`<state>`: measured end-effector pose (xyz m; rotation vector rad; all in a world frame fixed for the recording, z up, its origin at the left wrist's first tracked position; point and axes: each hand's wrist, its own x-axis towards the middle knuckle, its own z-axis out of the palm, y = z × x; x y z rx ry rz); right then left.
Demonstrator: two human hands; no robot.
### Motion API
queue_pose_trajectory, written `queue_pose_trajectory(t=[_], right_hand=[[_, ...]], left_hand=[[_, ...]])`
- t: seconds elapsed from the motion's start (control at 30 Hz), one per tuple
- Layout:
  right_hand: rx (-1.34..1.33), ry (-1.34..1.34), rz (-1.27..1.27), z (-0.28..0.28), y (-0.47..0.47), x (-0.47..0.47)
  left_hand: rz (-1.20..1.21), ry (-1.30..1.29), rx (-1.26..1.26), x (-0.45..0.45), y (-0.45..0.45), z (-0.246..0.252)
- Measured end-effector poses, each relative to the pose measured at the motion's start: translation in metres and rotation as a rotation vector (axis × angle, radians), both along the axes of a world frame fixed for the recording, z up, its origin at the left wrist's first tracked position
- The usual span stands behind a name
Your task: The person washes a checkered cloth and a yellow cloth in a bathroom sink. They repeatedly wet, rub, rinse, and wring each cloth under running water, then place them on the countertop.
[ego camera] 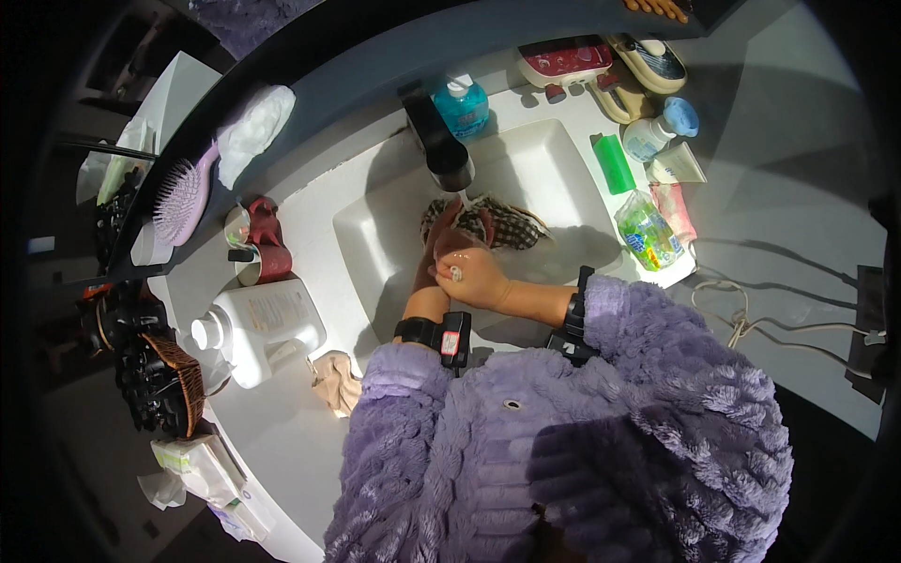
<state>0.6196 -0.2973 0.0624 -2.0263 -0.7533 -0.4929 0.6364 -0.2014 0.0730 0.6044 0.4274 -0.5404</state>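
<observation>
Under the black faucet [440,144], my left hand [445,229] reaches into the white sink [359,243], where a thin stream of water falls by its fingers. A wet black-and-white checked cloth [517,224] lies in the basin beside and behind that hand. Curled into a fist, my right hand [475,274] is close against my left hand and wrist. A small white bit shows at its curled fingers; I cannot tell what it is. Part of my left hand is hidden behind the right one. Cloudy water covers the basin's right side.
A blue liquid soap bottle [462,109] stands behind the faucet. A large white jug [264,327] and a beige cloth [338,380] lie left of the sink. To the right are a green block [614,164], a wipes pack [649,232], a tube [677,166] and cables [739,320].
</observation>
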Motion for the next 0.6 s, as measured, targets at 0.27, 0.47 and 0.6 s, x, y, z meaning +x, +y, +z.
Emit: queue_pose_trajectory(t=[0.27,0.47,0.6], right_hand=[[0.128,0.422,-0.52,-0.005,-0.001,0.034],[0.235,0.613,-0.544,0.003,0.006,0.018],[0.277,0.477,-0.375,0.011,0.003,0.016]], left_hand=[[-0.017,0.039,-0.095,0.02,-0.005,-0.058],[-0.012,0.147,-0.01,0.007,-0.01,-0.052],[0.006,-0.028,0.029,0.013,-0.005,-0.058]])
